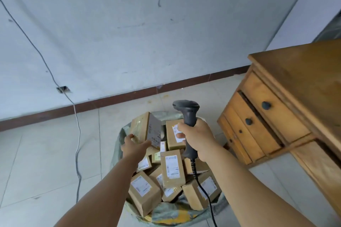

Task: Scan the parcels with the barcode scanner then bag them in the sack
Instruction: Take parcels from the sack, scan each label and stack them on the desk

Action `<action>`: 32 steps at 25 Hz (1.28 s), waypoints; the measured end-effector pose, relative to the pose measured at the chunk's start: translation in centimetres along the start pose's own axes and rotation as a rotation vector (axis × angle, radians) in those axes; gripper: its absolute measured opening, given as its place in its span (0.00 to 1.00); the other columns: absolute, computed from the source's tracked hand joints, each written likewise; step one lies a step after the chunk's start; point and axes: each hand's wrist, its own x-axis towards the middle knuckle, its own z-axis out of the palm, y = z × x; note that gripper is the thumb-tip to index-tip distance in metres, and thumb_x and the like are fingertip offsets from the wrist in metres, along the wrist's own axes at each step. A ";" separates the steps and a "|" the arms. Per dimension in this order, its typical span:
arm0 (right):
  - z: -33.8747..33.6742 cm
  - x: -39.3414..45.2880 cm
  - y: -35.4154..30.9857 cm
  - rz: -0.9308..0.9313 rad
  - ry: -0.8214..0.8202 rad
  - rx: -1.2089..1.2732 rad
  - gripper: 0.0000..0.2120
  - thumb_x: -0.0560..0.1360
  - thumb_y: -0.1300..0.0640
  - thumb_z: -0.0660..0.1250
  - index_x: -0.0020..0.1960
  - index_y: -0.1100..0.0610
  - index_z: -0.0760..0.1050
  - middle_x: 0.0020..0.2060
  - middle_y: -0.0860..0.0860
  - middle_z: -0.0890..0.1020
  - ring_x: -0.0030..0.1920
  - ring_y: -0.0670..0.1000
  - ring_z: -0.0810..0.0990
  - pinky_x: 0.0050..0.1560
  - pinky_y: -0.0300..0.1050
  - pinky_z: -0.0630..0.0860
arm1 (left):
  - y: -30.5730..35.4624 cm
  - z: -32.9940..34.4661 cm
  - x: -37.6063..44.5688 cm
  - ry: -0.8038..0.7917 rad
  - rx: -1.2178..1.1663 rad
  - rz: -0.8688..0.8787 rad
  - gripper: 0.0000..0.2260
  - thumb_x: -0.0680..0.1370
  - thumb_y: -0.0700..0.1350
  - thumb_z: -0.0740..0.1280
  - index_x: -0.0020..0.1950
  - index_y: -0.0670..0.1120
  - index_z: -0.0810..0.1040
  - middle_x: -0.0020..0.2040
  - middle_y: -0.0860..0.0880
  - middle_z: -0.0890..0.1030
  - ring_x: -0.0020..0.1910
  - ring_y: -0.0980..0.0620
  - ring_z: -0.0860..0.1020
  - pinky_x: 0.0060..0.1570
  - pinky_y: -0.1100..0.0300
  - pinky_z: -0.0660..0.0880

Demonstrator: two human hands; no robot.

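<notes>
Brown cardboard parcel (145,129) — white label

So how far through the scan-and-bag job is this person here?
Well along: the sack on the floor already holds a heap of labelled boxes. In hand: the left hand holds one parcel above it, while the right hand grips the barcode scanner. Left: dropping this one in; no unbagged parcels are visible.

labels (173,167) too blurred to read | scanner cable (206,195) cut off at bottom edge
</notes>
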 end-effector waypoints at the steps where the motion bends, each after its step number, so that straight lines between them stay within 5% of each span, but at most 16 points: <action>1: 0.8 1.5 1.0 0.013 -0.013 -0.017 0.09 0.75 0.57 0.65 0.53 0.59 0.73 0.38 0.52 0.82 0.42 0.54 0.82 0.46 0.50 0.77 | -1.2 0.3 1.5 0.029 0.045 -0.012 0.36 0.70 0.46 0.74 0.74 0.50 0.60 0.67 0.41 0.67 0.57 0.41 0.73 0.60 0.45 0.74; 7: 4.7 11.8 9.5 0.091 -0.125 -0.123 0.07 0.75 0.57 0.64 0.52 0.58 0.72 0.40 0.55 0.83 0.37 0.49 0.78 0.39 0.42 0.73 | -10.3 4.9 12.1 0.116 0.266 -0.081 0.32 0.72 0.44 0.73 0.73 0.49 0.62 0.66 0.41 0.63 0.49 0.45 0.72 0.41 0.55 0.75; 12: 6.6 18.6 18.3 0.162 -0.177 -0.180 0.05 0.75 0.58 0.65 0.49 0.58 0.72 0.35 0.54 0.82 0.40 0.52 0.78 0.45 0.49 0.76 | -18.0 11.3 19.4 0.065 0.347 -0.206 0.29 0.72 0.47 0.72 0.69 0.52 0.64 0.65 0.43 0.61 0.57 0.39 0.72 0.56 0.44 0.76; 16: 6.8 21.7 23.1 0.208 -0.174 -0.228 0.07 0.75 0.56 0.65 0.52 0.57 0.73 0.39 0.54 0.84 0.38 0.52 0.76 0.45 0.49 0.76 | -22.5 16.6 23.0 0.103 0.336 -0.247 0.29 0.73 0.46 0.71 0.70 0.46 0.64 0.69 0.43 0.60 0.66 0.40 0.65 0.64 0.47 0.69; 19: 6.2 22.6 24.4 0.228 -0.157 -0.245 0.07 0.76 0.54 0.65 0.53 0.53 0.72 0.40 0.54 0.84 0.39 0.51 0.77 0.45 0.49 0.77 | -24.4 18.8 23.5 -0.011 0.363 -0.250 0.28 0.77 0.48 0.66 0.74 0.45 0.62 0.75 0.43 0.57 0.73 0.42 0.60 0.70 0.46 0.64; 27: 2.0 16.6 15.5 0.158 -0.015 -0.125 0.07 0.74 0.55 0.66 0.50 0.54 0.73 0.36 0.51 0.84 0.47 0.58 0.84 0.53 0.57 0.78 | -10.9 15.7 13.7 -0.048 0.246 -0.002 0.25 0.79 0.53 0.61 0.74 0.46 0.64 0.71 0.47 0.71 0.67 0.45 0.72 0.63 0.50 0.71; 32: -3.4 8.2 7.8 0.062 0.171 -0.023 0.07 0.74 0.57 0.66 0.49 0.60 0.75 0.33 0.51 0.81 0.41 0.57 0.84 0.41 0.50 0.78 | 2.2 13.7 2.3 -0.173 0.062 0.204 0.24 0.80 0.52 0.61 0.74 0.46 0.62 0.68 0.47 0.72 0.62 0.45 0.74 0.60 0.53 0.72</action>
